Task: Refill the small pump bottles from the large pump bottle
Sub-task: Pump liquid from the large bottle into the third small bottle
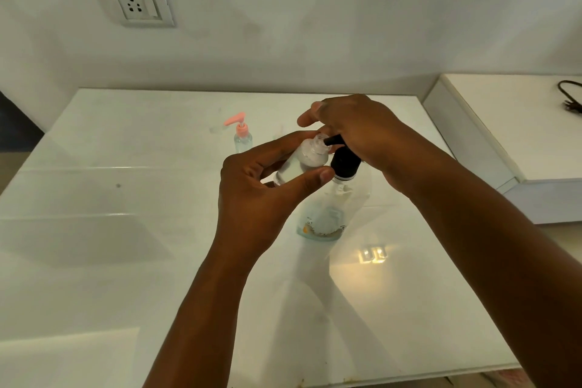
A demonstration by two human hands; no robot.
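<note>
Head camera, looking down on a glossy white table (94, 261): the large pump bottle (330, 214), clear and nearly drained, with only a shallow pool and some orange specks at its base, stands upright near the middle of the tabletop. Just above it, the left hand (261, 195) pinches a small uncapped bottle (302, 161) between thumb and fingers, tilting its open neck against the spout of the black pump head (345, 161). The right hand (356, 132) rests curled over that pump, palm down, the thumb sticking out to the side. The risk here appears to lie in alignment: the neck is narrow, and a hard press or a slip of the tilted bottle could send liquid down the outside and onto the table; with so little left, the pump may also sputter air. Farther back, a second small bottle (243, 138) with a pink pump stands apart, capped and holding clear liquid. A wall socket (138, 3) sits beyond.
</note>
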